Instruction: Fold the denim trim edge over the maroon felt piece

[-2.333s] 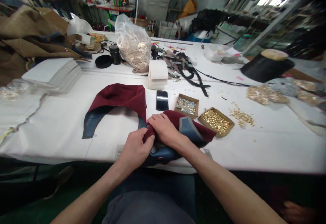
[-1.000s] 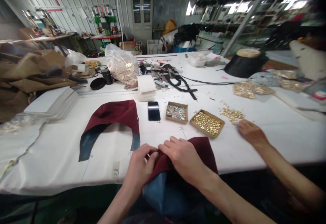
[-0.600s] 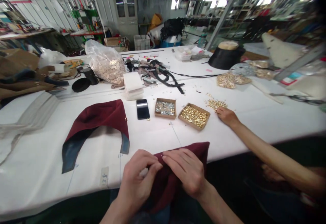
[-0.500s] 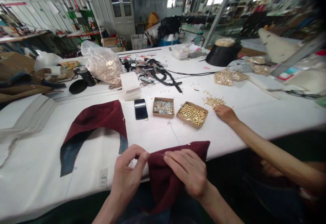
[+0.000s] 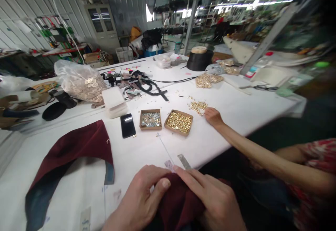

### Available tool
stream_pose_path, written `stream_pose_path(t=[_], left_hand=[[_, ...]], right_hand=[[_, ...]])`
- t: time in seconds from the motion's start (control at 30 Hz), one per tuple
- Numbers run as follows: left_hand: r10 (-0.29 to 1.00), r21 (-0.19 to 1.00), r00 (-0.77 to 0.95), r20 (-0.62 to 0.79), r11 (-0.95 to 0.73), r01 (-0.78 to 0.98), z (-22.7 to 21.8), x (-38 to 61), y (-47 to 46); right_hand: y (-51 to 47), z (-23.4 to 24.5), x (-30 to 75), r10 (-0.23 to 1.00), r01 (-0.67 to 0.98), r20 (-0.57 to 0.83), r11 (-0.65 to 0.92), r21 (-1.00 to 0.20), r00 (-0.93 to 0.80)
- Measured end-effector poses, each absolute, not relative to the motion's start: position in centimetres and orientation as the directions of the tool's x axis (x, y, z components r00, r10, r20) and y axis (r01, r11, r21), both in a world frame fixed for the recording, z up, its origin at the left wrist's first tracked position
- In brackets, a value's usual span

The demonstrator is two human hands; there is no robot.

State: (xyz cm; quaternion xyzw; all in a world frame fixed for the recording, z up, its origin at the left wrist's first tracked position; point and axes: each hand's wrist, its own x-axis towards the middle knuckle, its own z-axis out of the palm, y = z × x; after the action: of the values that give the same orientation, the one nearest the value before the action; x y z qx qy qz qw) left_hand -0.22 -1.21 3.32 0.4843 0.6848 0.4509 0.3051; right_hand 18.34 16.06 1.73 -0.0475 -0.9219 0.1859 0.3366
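At the near edge of the white table (image 5: 147, 154), both my hands rest on a dark red fabric piece (image 5: 178, 203) that hangs over the edge. My left hand (image 5: 141, 199) has its fingers curled and pinches the fabric's top edge. My right hand (image 5: 210, 199) lies on the fabric with fingers pressed down on it. A second dark red fabric piece (image 5: 76, 147) with a blue-grey lining lies flat to the left.
A black phone (image 5: 127, 126), a box of silver studs (image 5: 150, 119) and a box of gold studs (image 5: 179, 122) sit mid-table. Another person's hand (image 5: 213, 116) reaches to loose gold studs (image 5: 198, 105). A plastic bag of parts (image 5: 80, 82), a white stack (image 5: 114, 101) and black straps (image 5: 141, 84) lie behind.
The fabric has slid toward me off the table edge, and my hands have come closer together on it. The view has swung right. The other person's hand has reached the loose gold studs.
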Motion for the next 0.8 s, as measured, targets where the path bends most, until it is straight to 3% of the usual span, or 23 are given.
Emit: stream_pose_path(t=[0.2,0.3,0.47,0.5,0.63,0.8], left_hand=[[0.958,0.859,-0.277,-0.072,0.201,0.471,-0.6,0.7,2.0],[0.950,0.777,-0.285,-0.124,0.272,0.567,-2.1,0.3,2.7],[0.916,0.599,-0.197,-0.349,0.379,0.705,-2.2,-4.1,4.3],[0.913,0.581,-0.238,-0.330,0.396,0.711,-1.7,-5.6,4.7],[0.920,0.518,-0.392,0.003,0.334,0.788,1.2,-12.1,7.7],[0.930,0.458,-0.362,0.060,0.296,0.838,3.7,-15.8,15.5]], right_hand=[[17.6,-3.7,18.2,0.344,0.109,0.341,0.826,-0.553,-0.875],[18.4,-5.9,17.8,0.317,0.047,0.401,0.830,-0.555,-0.859],[19.9,-10.0,15.9,0.278,-0.080,0.580,0.854,-0.514,-0.765],[20.2,-10.6,15.5,0.290,-0.091,0.592,0.844,-0.529,-0.752],[20.5,-11.5,14.9,0.416,-0.074,0.554,0.749,-0.659,-0.721],[20.7,-12.4,15.2,0.462,-0.110,0.543,0.682,-0.723,-0.702]])
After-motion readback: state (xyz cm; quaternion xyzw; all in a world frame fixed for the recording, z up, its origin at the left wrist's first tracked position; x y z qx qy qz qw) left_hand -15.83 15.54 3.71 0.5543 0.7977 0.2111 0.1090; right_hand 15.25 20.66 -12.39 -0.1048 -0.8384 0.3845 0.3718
